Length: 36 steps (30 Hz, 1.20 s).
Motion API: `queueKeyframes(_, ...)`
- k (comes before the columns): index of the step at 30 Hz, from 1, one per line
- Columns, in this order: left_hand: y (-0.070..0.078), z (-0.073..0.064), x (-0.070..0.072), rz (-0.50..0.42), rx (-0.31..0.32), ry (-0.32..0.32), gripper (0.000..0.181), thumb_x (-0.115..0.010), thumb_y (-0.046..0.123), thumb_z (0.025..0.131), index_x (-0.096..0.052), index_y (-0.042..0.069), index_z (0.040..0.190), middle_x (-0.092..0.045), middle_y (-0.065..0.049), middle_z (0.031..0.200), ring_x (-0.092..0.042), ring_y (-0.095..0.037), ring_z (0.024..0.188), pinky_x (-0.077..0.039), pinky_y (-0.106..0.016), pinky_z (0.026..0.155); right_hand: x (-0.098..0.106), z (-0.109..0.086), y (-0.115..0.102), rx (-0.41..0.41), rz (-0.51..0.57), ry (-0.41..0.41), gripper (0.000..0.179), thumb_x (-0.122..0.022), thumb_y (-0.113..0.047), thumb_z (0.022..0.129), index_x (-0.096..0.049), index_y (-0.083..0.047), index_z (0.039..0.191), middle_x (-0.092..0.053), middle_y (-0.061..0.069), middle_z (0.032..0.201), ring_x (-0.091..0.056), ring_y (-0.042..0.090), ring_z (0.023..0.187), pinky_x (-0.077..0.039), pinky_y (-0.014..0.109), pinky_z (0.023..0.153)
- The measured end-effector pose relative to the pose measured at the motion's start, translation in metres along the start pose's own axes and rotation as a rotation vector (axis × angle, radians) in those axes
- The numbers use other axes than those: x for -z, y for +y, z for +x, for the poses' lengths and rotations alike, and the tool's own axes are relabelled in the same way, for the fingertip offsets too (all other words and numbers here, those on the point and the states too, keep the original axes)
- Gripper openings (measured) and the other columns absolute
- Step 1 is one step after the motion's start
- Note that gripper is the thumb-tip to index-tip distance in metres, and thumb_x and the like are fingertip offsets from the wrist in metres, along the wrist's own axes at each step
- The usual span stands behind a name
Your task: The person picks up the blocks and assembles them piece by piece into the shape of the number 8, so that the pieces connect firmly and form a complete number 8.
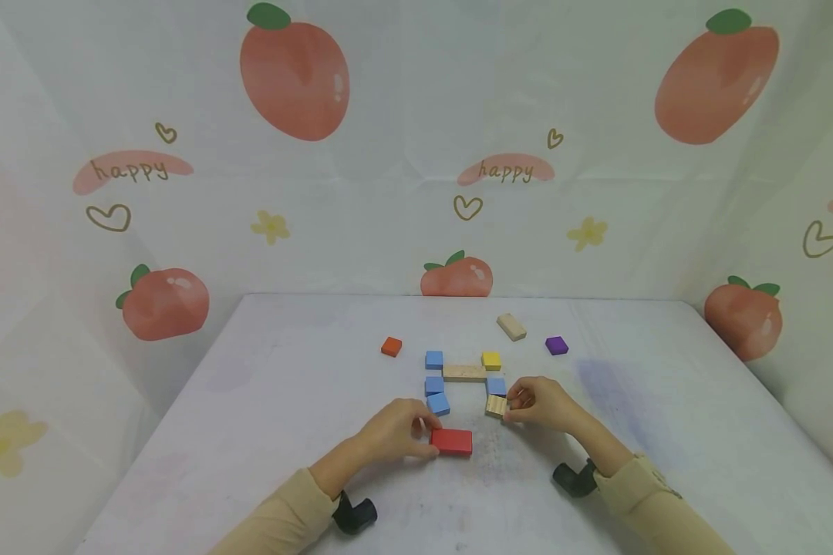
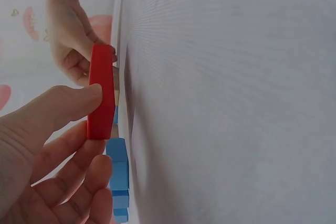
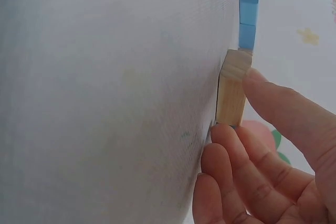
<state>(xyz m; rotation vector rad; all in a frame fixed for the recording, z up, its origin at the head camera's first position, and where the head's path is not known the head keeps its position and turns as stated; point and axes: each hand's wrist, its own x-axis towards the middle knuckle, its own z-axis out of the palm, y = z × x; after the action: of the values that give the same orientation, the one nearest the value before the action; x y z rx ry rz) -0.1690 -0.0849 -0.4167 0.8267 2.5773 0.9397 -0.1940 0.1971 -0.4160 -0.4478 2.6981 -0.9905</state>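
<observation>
Our left hand [image 1: 397,432] and right hand [image 1: 544,405] face each other, both pinching.
We reach forward, left arm [image 1: 304,497] and right arm [image 1: 647,493] slanting inward, each thumb on our near side and set opposite bent fingers.

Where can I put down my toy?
The table is bare left of the orange block and right of the purple block. It's crowded between the left hand and right hand, around the red block, wooden block and blue blocks.
</observation>
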Motion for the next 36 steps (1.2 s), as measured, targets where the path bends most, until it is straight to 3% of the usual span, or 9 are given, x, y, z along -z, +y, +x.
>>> queueKeyframes(15, 0.008, 0.012, -0.001, 0.056, 0.030, 0.107, 0.028, -0.076, 0.020, 0.076, -0.071, 0.010, 0.102, -0.065, 0.000, 0.089, -0.053, -0.010, 0.078, -0.043, -0.016, 0.063, 0.001, 0.001, 0.000, -0.006, 0.008, -0.008, 0.026, -0.077, -0.017, 0.075, -0.062, -0.002, 0.090, -0.061, 0.002, 0.077, -0.052, 0.011, 0.070, -0.045, 0.022, 0.061)
queueKeyframes(36, 0.015, 0.025, -0.004, 0.199, -0.039, 0.177, 0.025, -0.077, 0.023, 0.074, -0.073, 0.011, 0.095, -0.068, -0.001, 0.088, -0.053, -0.013, 0.079, -0.041, -0.019, 0.068, 0.000, 0.003, 0.000, -0.055, 0.017, -0.012, 0.027, -0.077, -0.016, 0.074, -0.062, -0.003, 0.092, -0.060, 0.001, 0.078, -0.052, 0.013, 0.071, -0.046, 0.024, 0.062)
